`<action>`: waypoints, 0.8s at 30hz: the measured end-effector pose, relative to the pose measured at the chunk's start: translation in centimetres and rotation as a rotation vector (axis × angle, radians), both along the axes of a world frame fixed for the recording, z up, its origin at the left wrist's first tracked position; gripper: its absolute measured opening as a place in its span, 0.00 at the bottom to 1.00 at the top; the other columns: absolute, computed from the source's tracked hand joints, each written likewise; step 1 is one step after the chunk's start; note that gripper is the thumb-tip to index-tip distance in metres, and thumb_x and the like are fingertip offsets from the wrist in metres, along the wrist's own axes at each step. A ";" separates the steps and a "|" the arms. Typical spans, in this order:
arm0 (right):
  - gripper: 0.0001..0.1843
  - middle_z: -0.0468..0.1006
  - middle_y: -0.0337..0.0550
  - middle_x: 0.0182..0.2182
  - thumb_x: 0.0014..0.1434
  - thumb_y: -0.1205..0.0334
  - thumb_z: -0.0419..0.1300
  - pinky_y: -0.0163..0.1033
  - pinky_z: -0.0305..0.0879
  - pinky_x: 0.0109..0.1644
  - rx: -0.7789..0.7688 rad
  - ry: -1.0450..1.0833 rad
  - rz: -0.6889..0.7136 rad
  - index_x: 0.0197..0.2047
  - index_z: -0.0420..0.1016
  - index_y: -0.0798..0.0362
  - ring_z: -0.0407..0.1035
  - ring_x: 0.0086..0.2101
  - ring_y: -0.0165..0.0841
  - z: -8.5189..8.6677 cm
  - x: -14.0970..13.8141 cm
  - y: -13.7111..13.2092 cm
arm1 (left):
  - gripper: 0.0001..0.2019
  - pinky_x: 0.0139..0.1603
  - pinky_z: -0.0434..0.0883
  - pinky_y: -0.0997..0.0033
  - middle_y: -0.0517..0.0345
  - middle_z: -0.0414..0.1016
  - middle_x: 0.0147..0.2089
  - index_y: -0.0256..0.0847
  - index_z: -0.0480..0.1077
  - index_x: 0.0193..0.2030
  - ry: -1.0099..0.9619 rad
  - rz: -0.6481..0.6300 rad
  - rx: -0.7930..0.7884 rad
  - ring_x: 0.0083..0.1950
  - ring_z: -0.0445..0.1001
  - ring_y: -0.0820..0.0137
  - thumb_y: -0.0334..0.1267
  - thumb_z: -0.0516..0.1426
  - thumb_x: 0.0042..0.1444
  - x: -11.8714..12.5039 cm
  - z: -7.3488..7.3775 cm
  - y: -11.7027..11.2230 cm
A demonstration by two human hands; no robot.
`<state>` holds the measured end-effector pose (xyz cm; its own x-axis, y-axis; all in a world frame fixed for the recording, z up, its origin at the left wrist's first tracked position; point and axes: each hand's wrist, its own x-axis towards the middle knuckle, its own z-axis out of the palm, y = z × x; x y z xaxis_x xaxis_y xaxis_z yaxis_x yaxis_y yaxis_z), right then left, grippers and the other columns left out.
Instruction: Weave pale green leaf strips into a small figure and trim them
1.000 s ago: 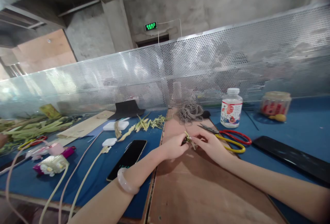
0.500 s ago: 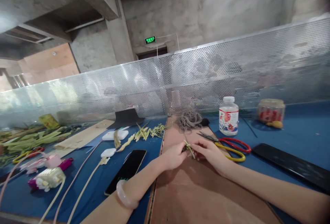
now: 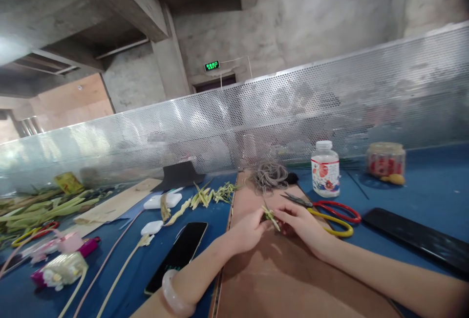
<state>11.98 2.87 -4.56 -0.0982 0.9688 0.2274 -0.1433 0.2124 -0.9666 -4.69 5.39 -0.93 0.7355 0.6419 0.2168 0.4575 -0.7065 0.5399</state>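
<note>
My left hand (image 3: 248, 231) and my right hand (image 3: 300, 222) meet over a brown board (image 3: 278, 279). Both pinch a small bundle of green-yellow leaf strips (image 3: 270, 216) between the fingertips. A pale bangle (image 3: 172, 294) sits on my left wrist. Red and yellow handled scissors (image 3: 330, 213) lie just right of my right hand. A tangle of grey twine (image 3: 270, 175) rests at the far end of the board.
A black phone (image 3: 179, 255) lies left of the board on the blue table (image 3: 421, 193). More leaf strips (image 3: 208, 194) lie beyond it. A plastic bottle (image 3: 325, 169), a jar (image 3: 385, 160), a black slab (image 3: 417, 239) and a perforated metal screen (image 3: 293, 113) are at right and behind.
The view has tilted upward, so the table sits lower in frame. My hands stay together on the leaf bundle, with only small finger movement.
</note>
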 end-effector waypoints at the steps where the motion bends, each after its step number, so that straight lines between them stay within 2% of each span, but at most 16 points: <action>1: 0.15 0.66 0.35 0.21 0.49 0.50 0.59 0.32 0.56 0.25 0.004 -0.010 -0.001 0.28 0.69 0.54 0.60 0.21 0.26 0.1 0.0 -0.1 | 0.14 0.47 0.62 0.68 0.52 0.70 0.47 0.39 0.61 0.47 -0.003 -0.008 -0.001 0.48 0.67 0.65 0.44 0.45 0.59 0.0 0.0 0.0; 6: 0.14 0.66 0.34 0.21 0.50 0.51 0.59 0.32 0.55 0.25 0.021 -0.057 -0.020 0.28 0.68 0.54 0.59 0.21 0.25 0.5 -0.1 -0.4 | 0.15 0.46 0.63 0.68 0.52 0.70 0.46 0.39 0.62 0.47 0.000 -0.017 0.007 0.47 0.68 0.65 0.45 0.44 0.60 0.0 0.2 -0.2; 15: 0.12 0.67 0.34 0.21 0.50 0.52 0.59 0.32 0.55 0.25 -0.005 -0.047 -0.027 0.28 0.68 0.53 0.60 0.22 0.25 0.2 0.1 -0.3 | 0.14 0.43 0.64 0.69 0.52 0.71 0.44 0.38 0.63 0.43 0.013 0.009 0.040 0.44 0.69 0.65 0.46 0.46 0.59 -0.1 0.1 -0.2; 24: 0.13 0.65 0.33 0.20 0.49 0.50 0.58 0.32 0.54 0.24 0.033 -0.114 -0.015 0.28 0.68 0.53 0.58 0.20 0.25 0.2 0.1 -0.2 | 0.16 0.41 0.63 0.71 0.54 0.71 0.41 0.38 0.63 0.41 0.034 0.011 0.046 0.41 0.69 0.68 0.48 0.44 0.59 0.0 0.2 -0.3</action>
<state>12.07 2.68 -4.37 -0.1107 0.9625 0.2478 -0.0294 0.2461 -0.9688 -4.70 5.10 -0.76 0.7356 0.6401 0.2218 0.4829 -0.7251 0.4909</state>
